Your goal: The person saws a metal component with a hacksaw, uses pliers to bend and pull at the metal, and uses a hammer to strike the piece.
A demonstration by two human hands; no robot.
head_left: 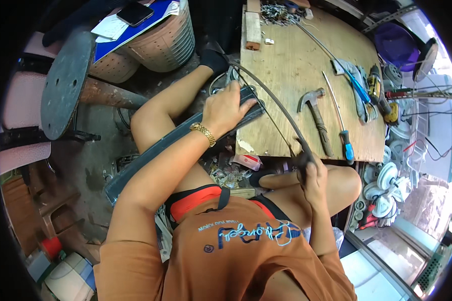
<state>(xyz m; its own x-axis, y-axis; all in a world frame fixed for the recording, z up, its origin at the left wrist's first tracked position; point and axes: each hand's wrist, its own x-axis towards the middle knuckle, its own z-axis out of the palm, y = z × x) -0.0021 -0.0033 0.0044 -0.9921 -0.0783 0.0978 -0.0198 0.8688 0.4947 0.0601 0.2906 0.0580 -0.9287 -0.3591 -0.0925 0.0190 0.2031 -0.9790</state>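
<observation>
A long dark bar (131,175), flat-sided and maybe metal, lies slanting across my left thigh, its far end over the table's left edge. My left hand (224,108) presses on it near that end, fingers curled over the far side and thumb along the top. A hacksaw (280,99) with a curved dark frame and thin blade reaches from the table's near edge toward the bar's end. My right hand (314,180) is closed round its handle. The blade passes close to the bar's end; I cannot tell whether it touches.
On the wooden table (273,133) lie a hammer (316,118), a blue-handled screwdriver (344,133), a long blue-handled rod (354,83), a cloth (365,108) and a wood block (252,31). A yellow-black drill (381,95) is at the right edge. A round-topped stand (68,85) stands left.
</observation>
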